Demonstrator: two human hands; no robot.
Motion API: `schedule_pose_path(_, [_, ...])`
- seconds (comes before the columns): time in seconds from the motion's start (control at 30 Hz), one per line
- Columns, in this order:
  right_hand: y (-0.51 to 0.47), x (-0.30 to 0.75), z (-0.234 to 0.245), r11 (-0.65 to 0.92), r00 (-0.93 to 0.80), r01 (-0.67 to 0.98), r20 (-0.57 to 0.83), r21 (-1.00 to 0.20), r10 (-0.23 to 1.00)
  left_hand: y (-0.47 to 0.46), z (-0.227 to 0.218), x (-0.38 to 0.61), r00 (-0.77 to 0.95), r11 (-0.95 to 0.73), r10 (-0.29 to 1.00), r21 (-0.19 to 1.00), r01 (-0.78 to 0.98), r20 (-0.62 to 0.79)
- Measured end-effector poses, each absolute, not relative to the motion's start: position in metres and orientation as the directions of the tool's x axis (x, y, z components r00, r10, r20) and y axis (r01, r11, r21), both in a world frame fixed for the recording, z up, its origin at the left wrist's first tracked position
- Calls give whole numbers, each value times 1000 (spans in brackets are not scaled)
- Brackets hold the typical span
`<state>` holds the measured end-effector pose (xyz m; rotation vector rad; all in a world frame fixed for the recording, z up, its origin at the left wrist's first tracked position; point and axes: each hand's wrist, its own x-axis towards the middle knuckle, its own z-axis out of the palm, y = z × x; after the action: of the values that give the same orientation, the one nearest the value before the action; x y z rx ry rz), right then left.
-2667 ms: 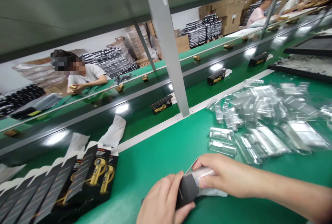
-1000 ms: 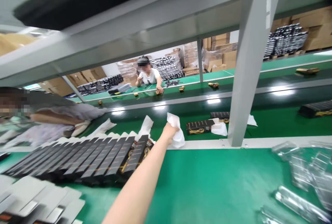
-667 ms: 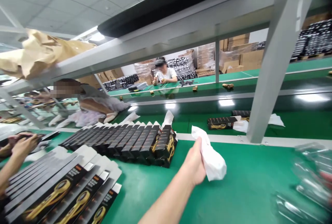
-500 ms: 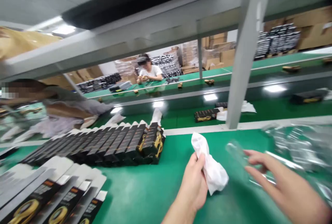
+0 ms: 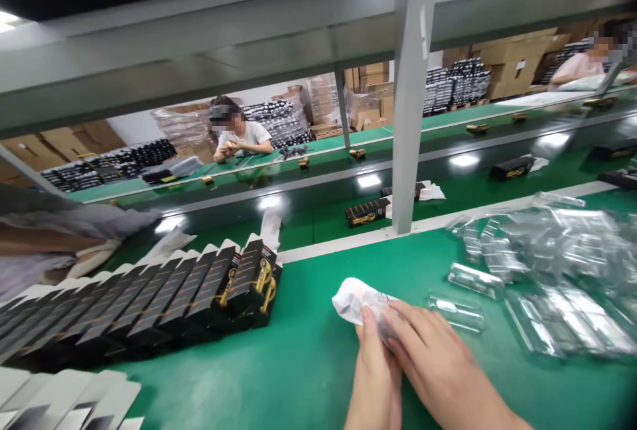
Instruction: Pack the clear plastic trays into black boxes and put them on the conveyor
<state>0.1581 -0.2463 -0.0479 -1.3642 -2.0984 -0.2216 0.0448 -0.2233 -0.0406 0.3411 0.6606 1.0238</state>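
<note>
A white wrapped bundle [image 5: 351,298] is held just above the green table, its far end sticking out beyond my fingers. My left hand [image 5: 374,367] is closed around it from below and the left, thumb on top. My right hand [image 5: 438,357] closes over the near part from the right, fingers pressed together. Between the hands shows a bit of clear plastic shell [image 5: 385,325], mostly hidden by my fingers and lying against the bundle. Close to the right hand, another clear plastic shell [image 5: 455,314] lies on the table.
A heap of clear plastic shells [image 5: 562,251] covers the right side. Black printed boxes [image 5: 199,290] stand in a row at left, with open-flapped cartons [image 5: 74,397] nearer. A grey post [image 5: 411,98] rises before the conveyor [image 5: 328,224]. Co-workers sit across and at left.
The right hand has come left with the clear plastic shell and now meets the bundle in the left hand. The bundle has tipped over to the left. My view has turned right.
</note>
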Motion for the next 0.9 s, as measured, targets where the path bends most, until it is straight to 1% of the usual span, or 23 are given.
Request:
schedule_pose_path(0.07, [-246, 159, -47, 448, -275, 877, 587, -171, 761, -225, -44, 47, 297, 464, 883, 585, -665, -364])
schedule_pose_path(0.13, [-246, 161, -45, 442, -245, 872, 595, -210, 765, -226, -45, 47, 277, 425, 904, 605, -673, -326])
schedule_pose_path(0.2, [-246, 164, -44, 447, -216, 843, 572, -300, 791, -227, -44, 46, 281, 397, 918, 616, -680, -282])
schedule_pose_path(0.3, [-246, 171, -40, 429, -157, 773, 514, -467, 843, -229, -42, 43, 313, 380, 924, 633, -674, -222])
schedule_pose_path(0.37, [-245, 177, -34, 366, -100, 719, 434, -590, 895, -230, -42, 41, 347, 374, 921, 643, -668, -175])
schedule_pose_path(0.43, [-244, 182, -28, 298, -86, 659, 324, -691, 942, -229, -43, 40, 355, 383, 916, 674, -631, -188])
schedule_pose_path(0.47, [-245, 183, -25, 281, -98, 639, 286, -716, 953, -229, -45, 40, 338, 383, 917, 698, -605, -211])
schedule_pose_path(0.53, [-247, 183, -23, 300, -122, 647, 293, -701, 948, -227, -48, 41, 269, 370, 928, 743, -558, -260])
schedule_pose_path(0.63, [-253, 180, -29, 371, -132, 742, 421, -558, 898, -225, -55, 44, 169, 326, 945, 779, -535, -279])
schedule_pose_path(0.7, [-256, 178, -36, 387, -145, 787, 465, -480, 873, -227, -58, 45, 136, 288, 957, 792, -539, -256])
schedule_pose_path(0.83, [-256, 178, -45, 375, -153, 811, 455, -449, 877, -231, -62, 46, 192, 219, 973, 792, -569, -131])
schedule_pose_path(0.9, [-256, 180, -44, 387, -164, 822, 477, -417, 863, -231, -64, 46, 200, 216, 972, 800, -560, -122])
